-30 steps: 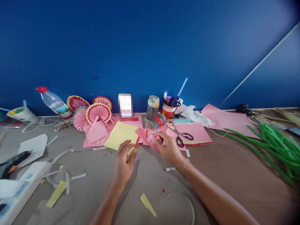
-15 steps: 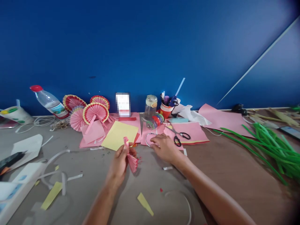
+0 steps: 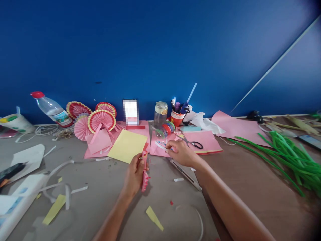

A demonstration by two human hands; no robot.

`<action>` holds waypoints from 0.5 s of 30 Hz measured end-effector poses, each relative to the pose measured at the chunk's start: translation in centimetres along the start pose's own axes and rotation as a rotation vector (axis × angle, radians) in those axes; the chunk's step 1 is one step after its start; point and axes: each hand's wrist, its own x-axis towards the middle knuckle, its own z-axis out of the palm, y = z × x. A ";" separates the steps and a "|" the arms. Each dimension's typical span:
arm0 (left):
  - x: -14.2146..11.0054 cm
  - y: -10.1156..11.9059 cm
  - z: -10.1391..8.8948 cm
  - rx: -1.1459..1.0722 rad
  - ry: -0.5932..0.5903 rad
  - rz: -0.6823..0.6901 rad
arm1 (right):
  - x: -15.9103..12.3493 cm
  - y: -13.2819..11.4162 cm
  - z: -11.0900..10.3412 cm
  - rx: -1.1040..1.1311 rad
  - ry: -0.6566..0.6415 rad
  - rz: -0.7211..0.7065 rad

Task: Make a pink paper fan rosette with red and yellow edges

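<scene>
My left hand (image 3: 136,170) is closed around a small pleated pink paper (image 3: 145,180), held upright just above the table. My right hand (image 3: 181,151) hovers over a pink sheet, thumb and fingertips pinched together; what they hold, if anything, is too small to make out. By those fingertips lies a thin whitish loop (image 3: 159,145) with small blue bits. Below the right wrist rests a slim grey tool (image 3: 186,174), perhaps a craft knife. Black-handled scissors (image 3: 197,145) lie just behind the right hand, partly hidden by it. A yellow paper sheet (image 3: 127,146) lies beyond my left hand.
Pleated paper fans (image 3: 102,121) stand at the back left beside a tilted plastic bottle (image 3: 54,112). A clear jar (image 3: 161,115), coloured rolls (image 3: 167,130) and a red cup (image 3: 177,118) stand behind. Green stems (image 3: 288,160) lie right; a power strip (image 3: 21,204) is at left.
My left hand has shifted right with the pleated paper, which is now turned more edge-on. My right hand has lifted slightly and moved right, fingers pinched; the slim grey tool now shows beneath it.
</scene>
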 end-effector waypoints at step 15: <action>-0.4 -0.7 0.1 0.295 0.001 0.208 | -3.0 -1.1 -5.3 -0.550 -0.064 0.159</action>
